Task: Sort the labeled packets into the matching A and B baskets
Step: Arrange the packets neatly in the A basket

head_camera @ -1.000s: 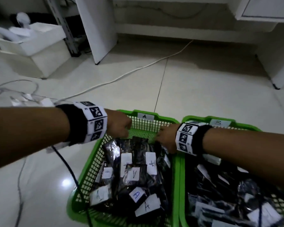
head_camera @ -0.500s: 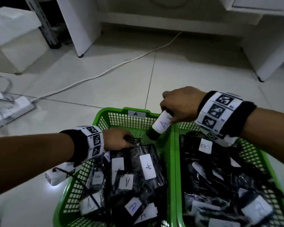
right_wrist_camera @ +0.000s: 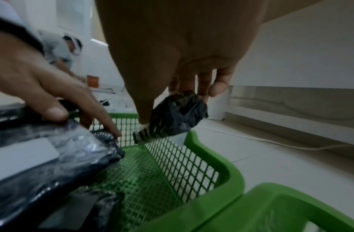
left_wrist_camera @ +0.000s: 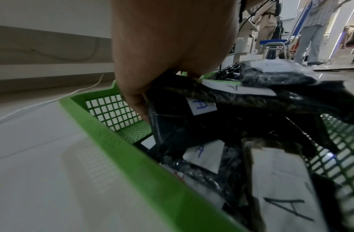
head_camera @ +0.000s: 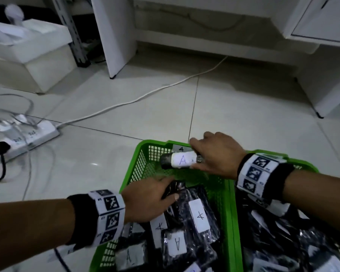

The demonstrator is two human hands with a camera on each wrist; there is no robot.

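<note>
right grip (head_camera: 218, 154) clamps A packet (head_camera: 182, 160) | lying level, pointing left | left grip (head_camera: 147, 199) pinches pile (head_camera: 199, 214)

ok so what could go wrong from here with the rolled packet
The right hand holds the rolled packet close to the far rim of the A basket; released there, it might tip onto the floor. The left hand grips the stacked packets; letting go could slide them into the gap.
</note>
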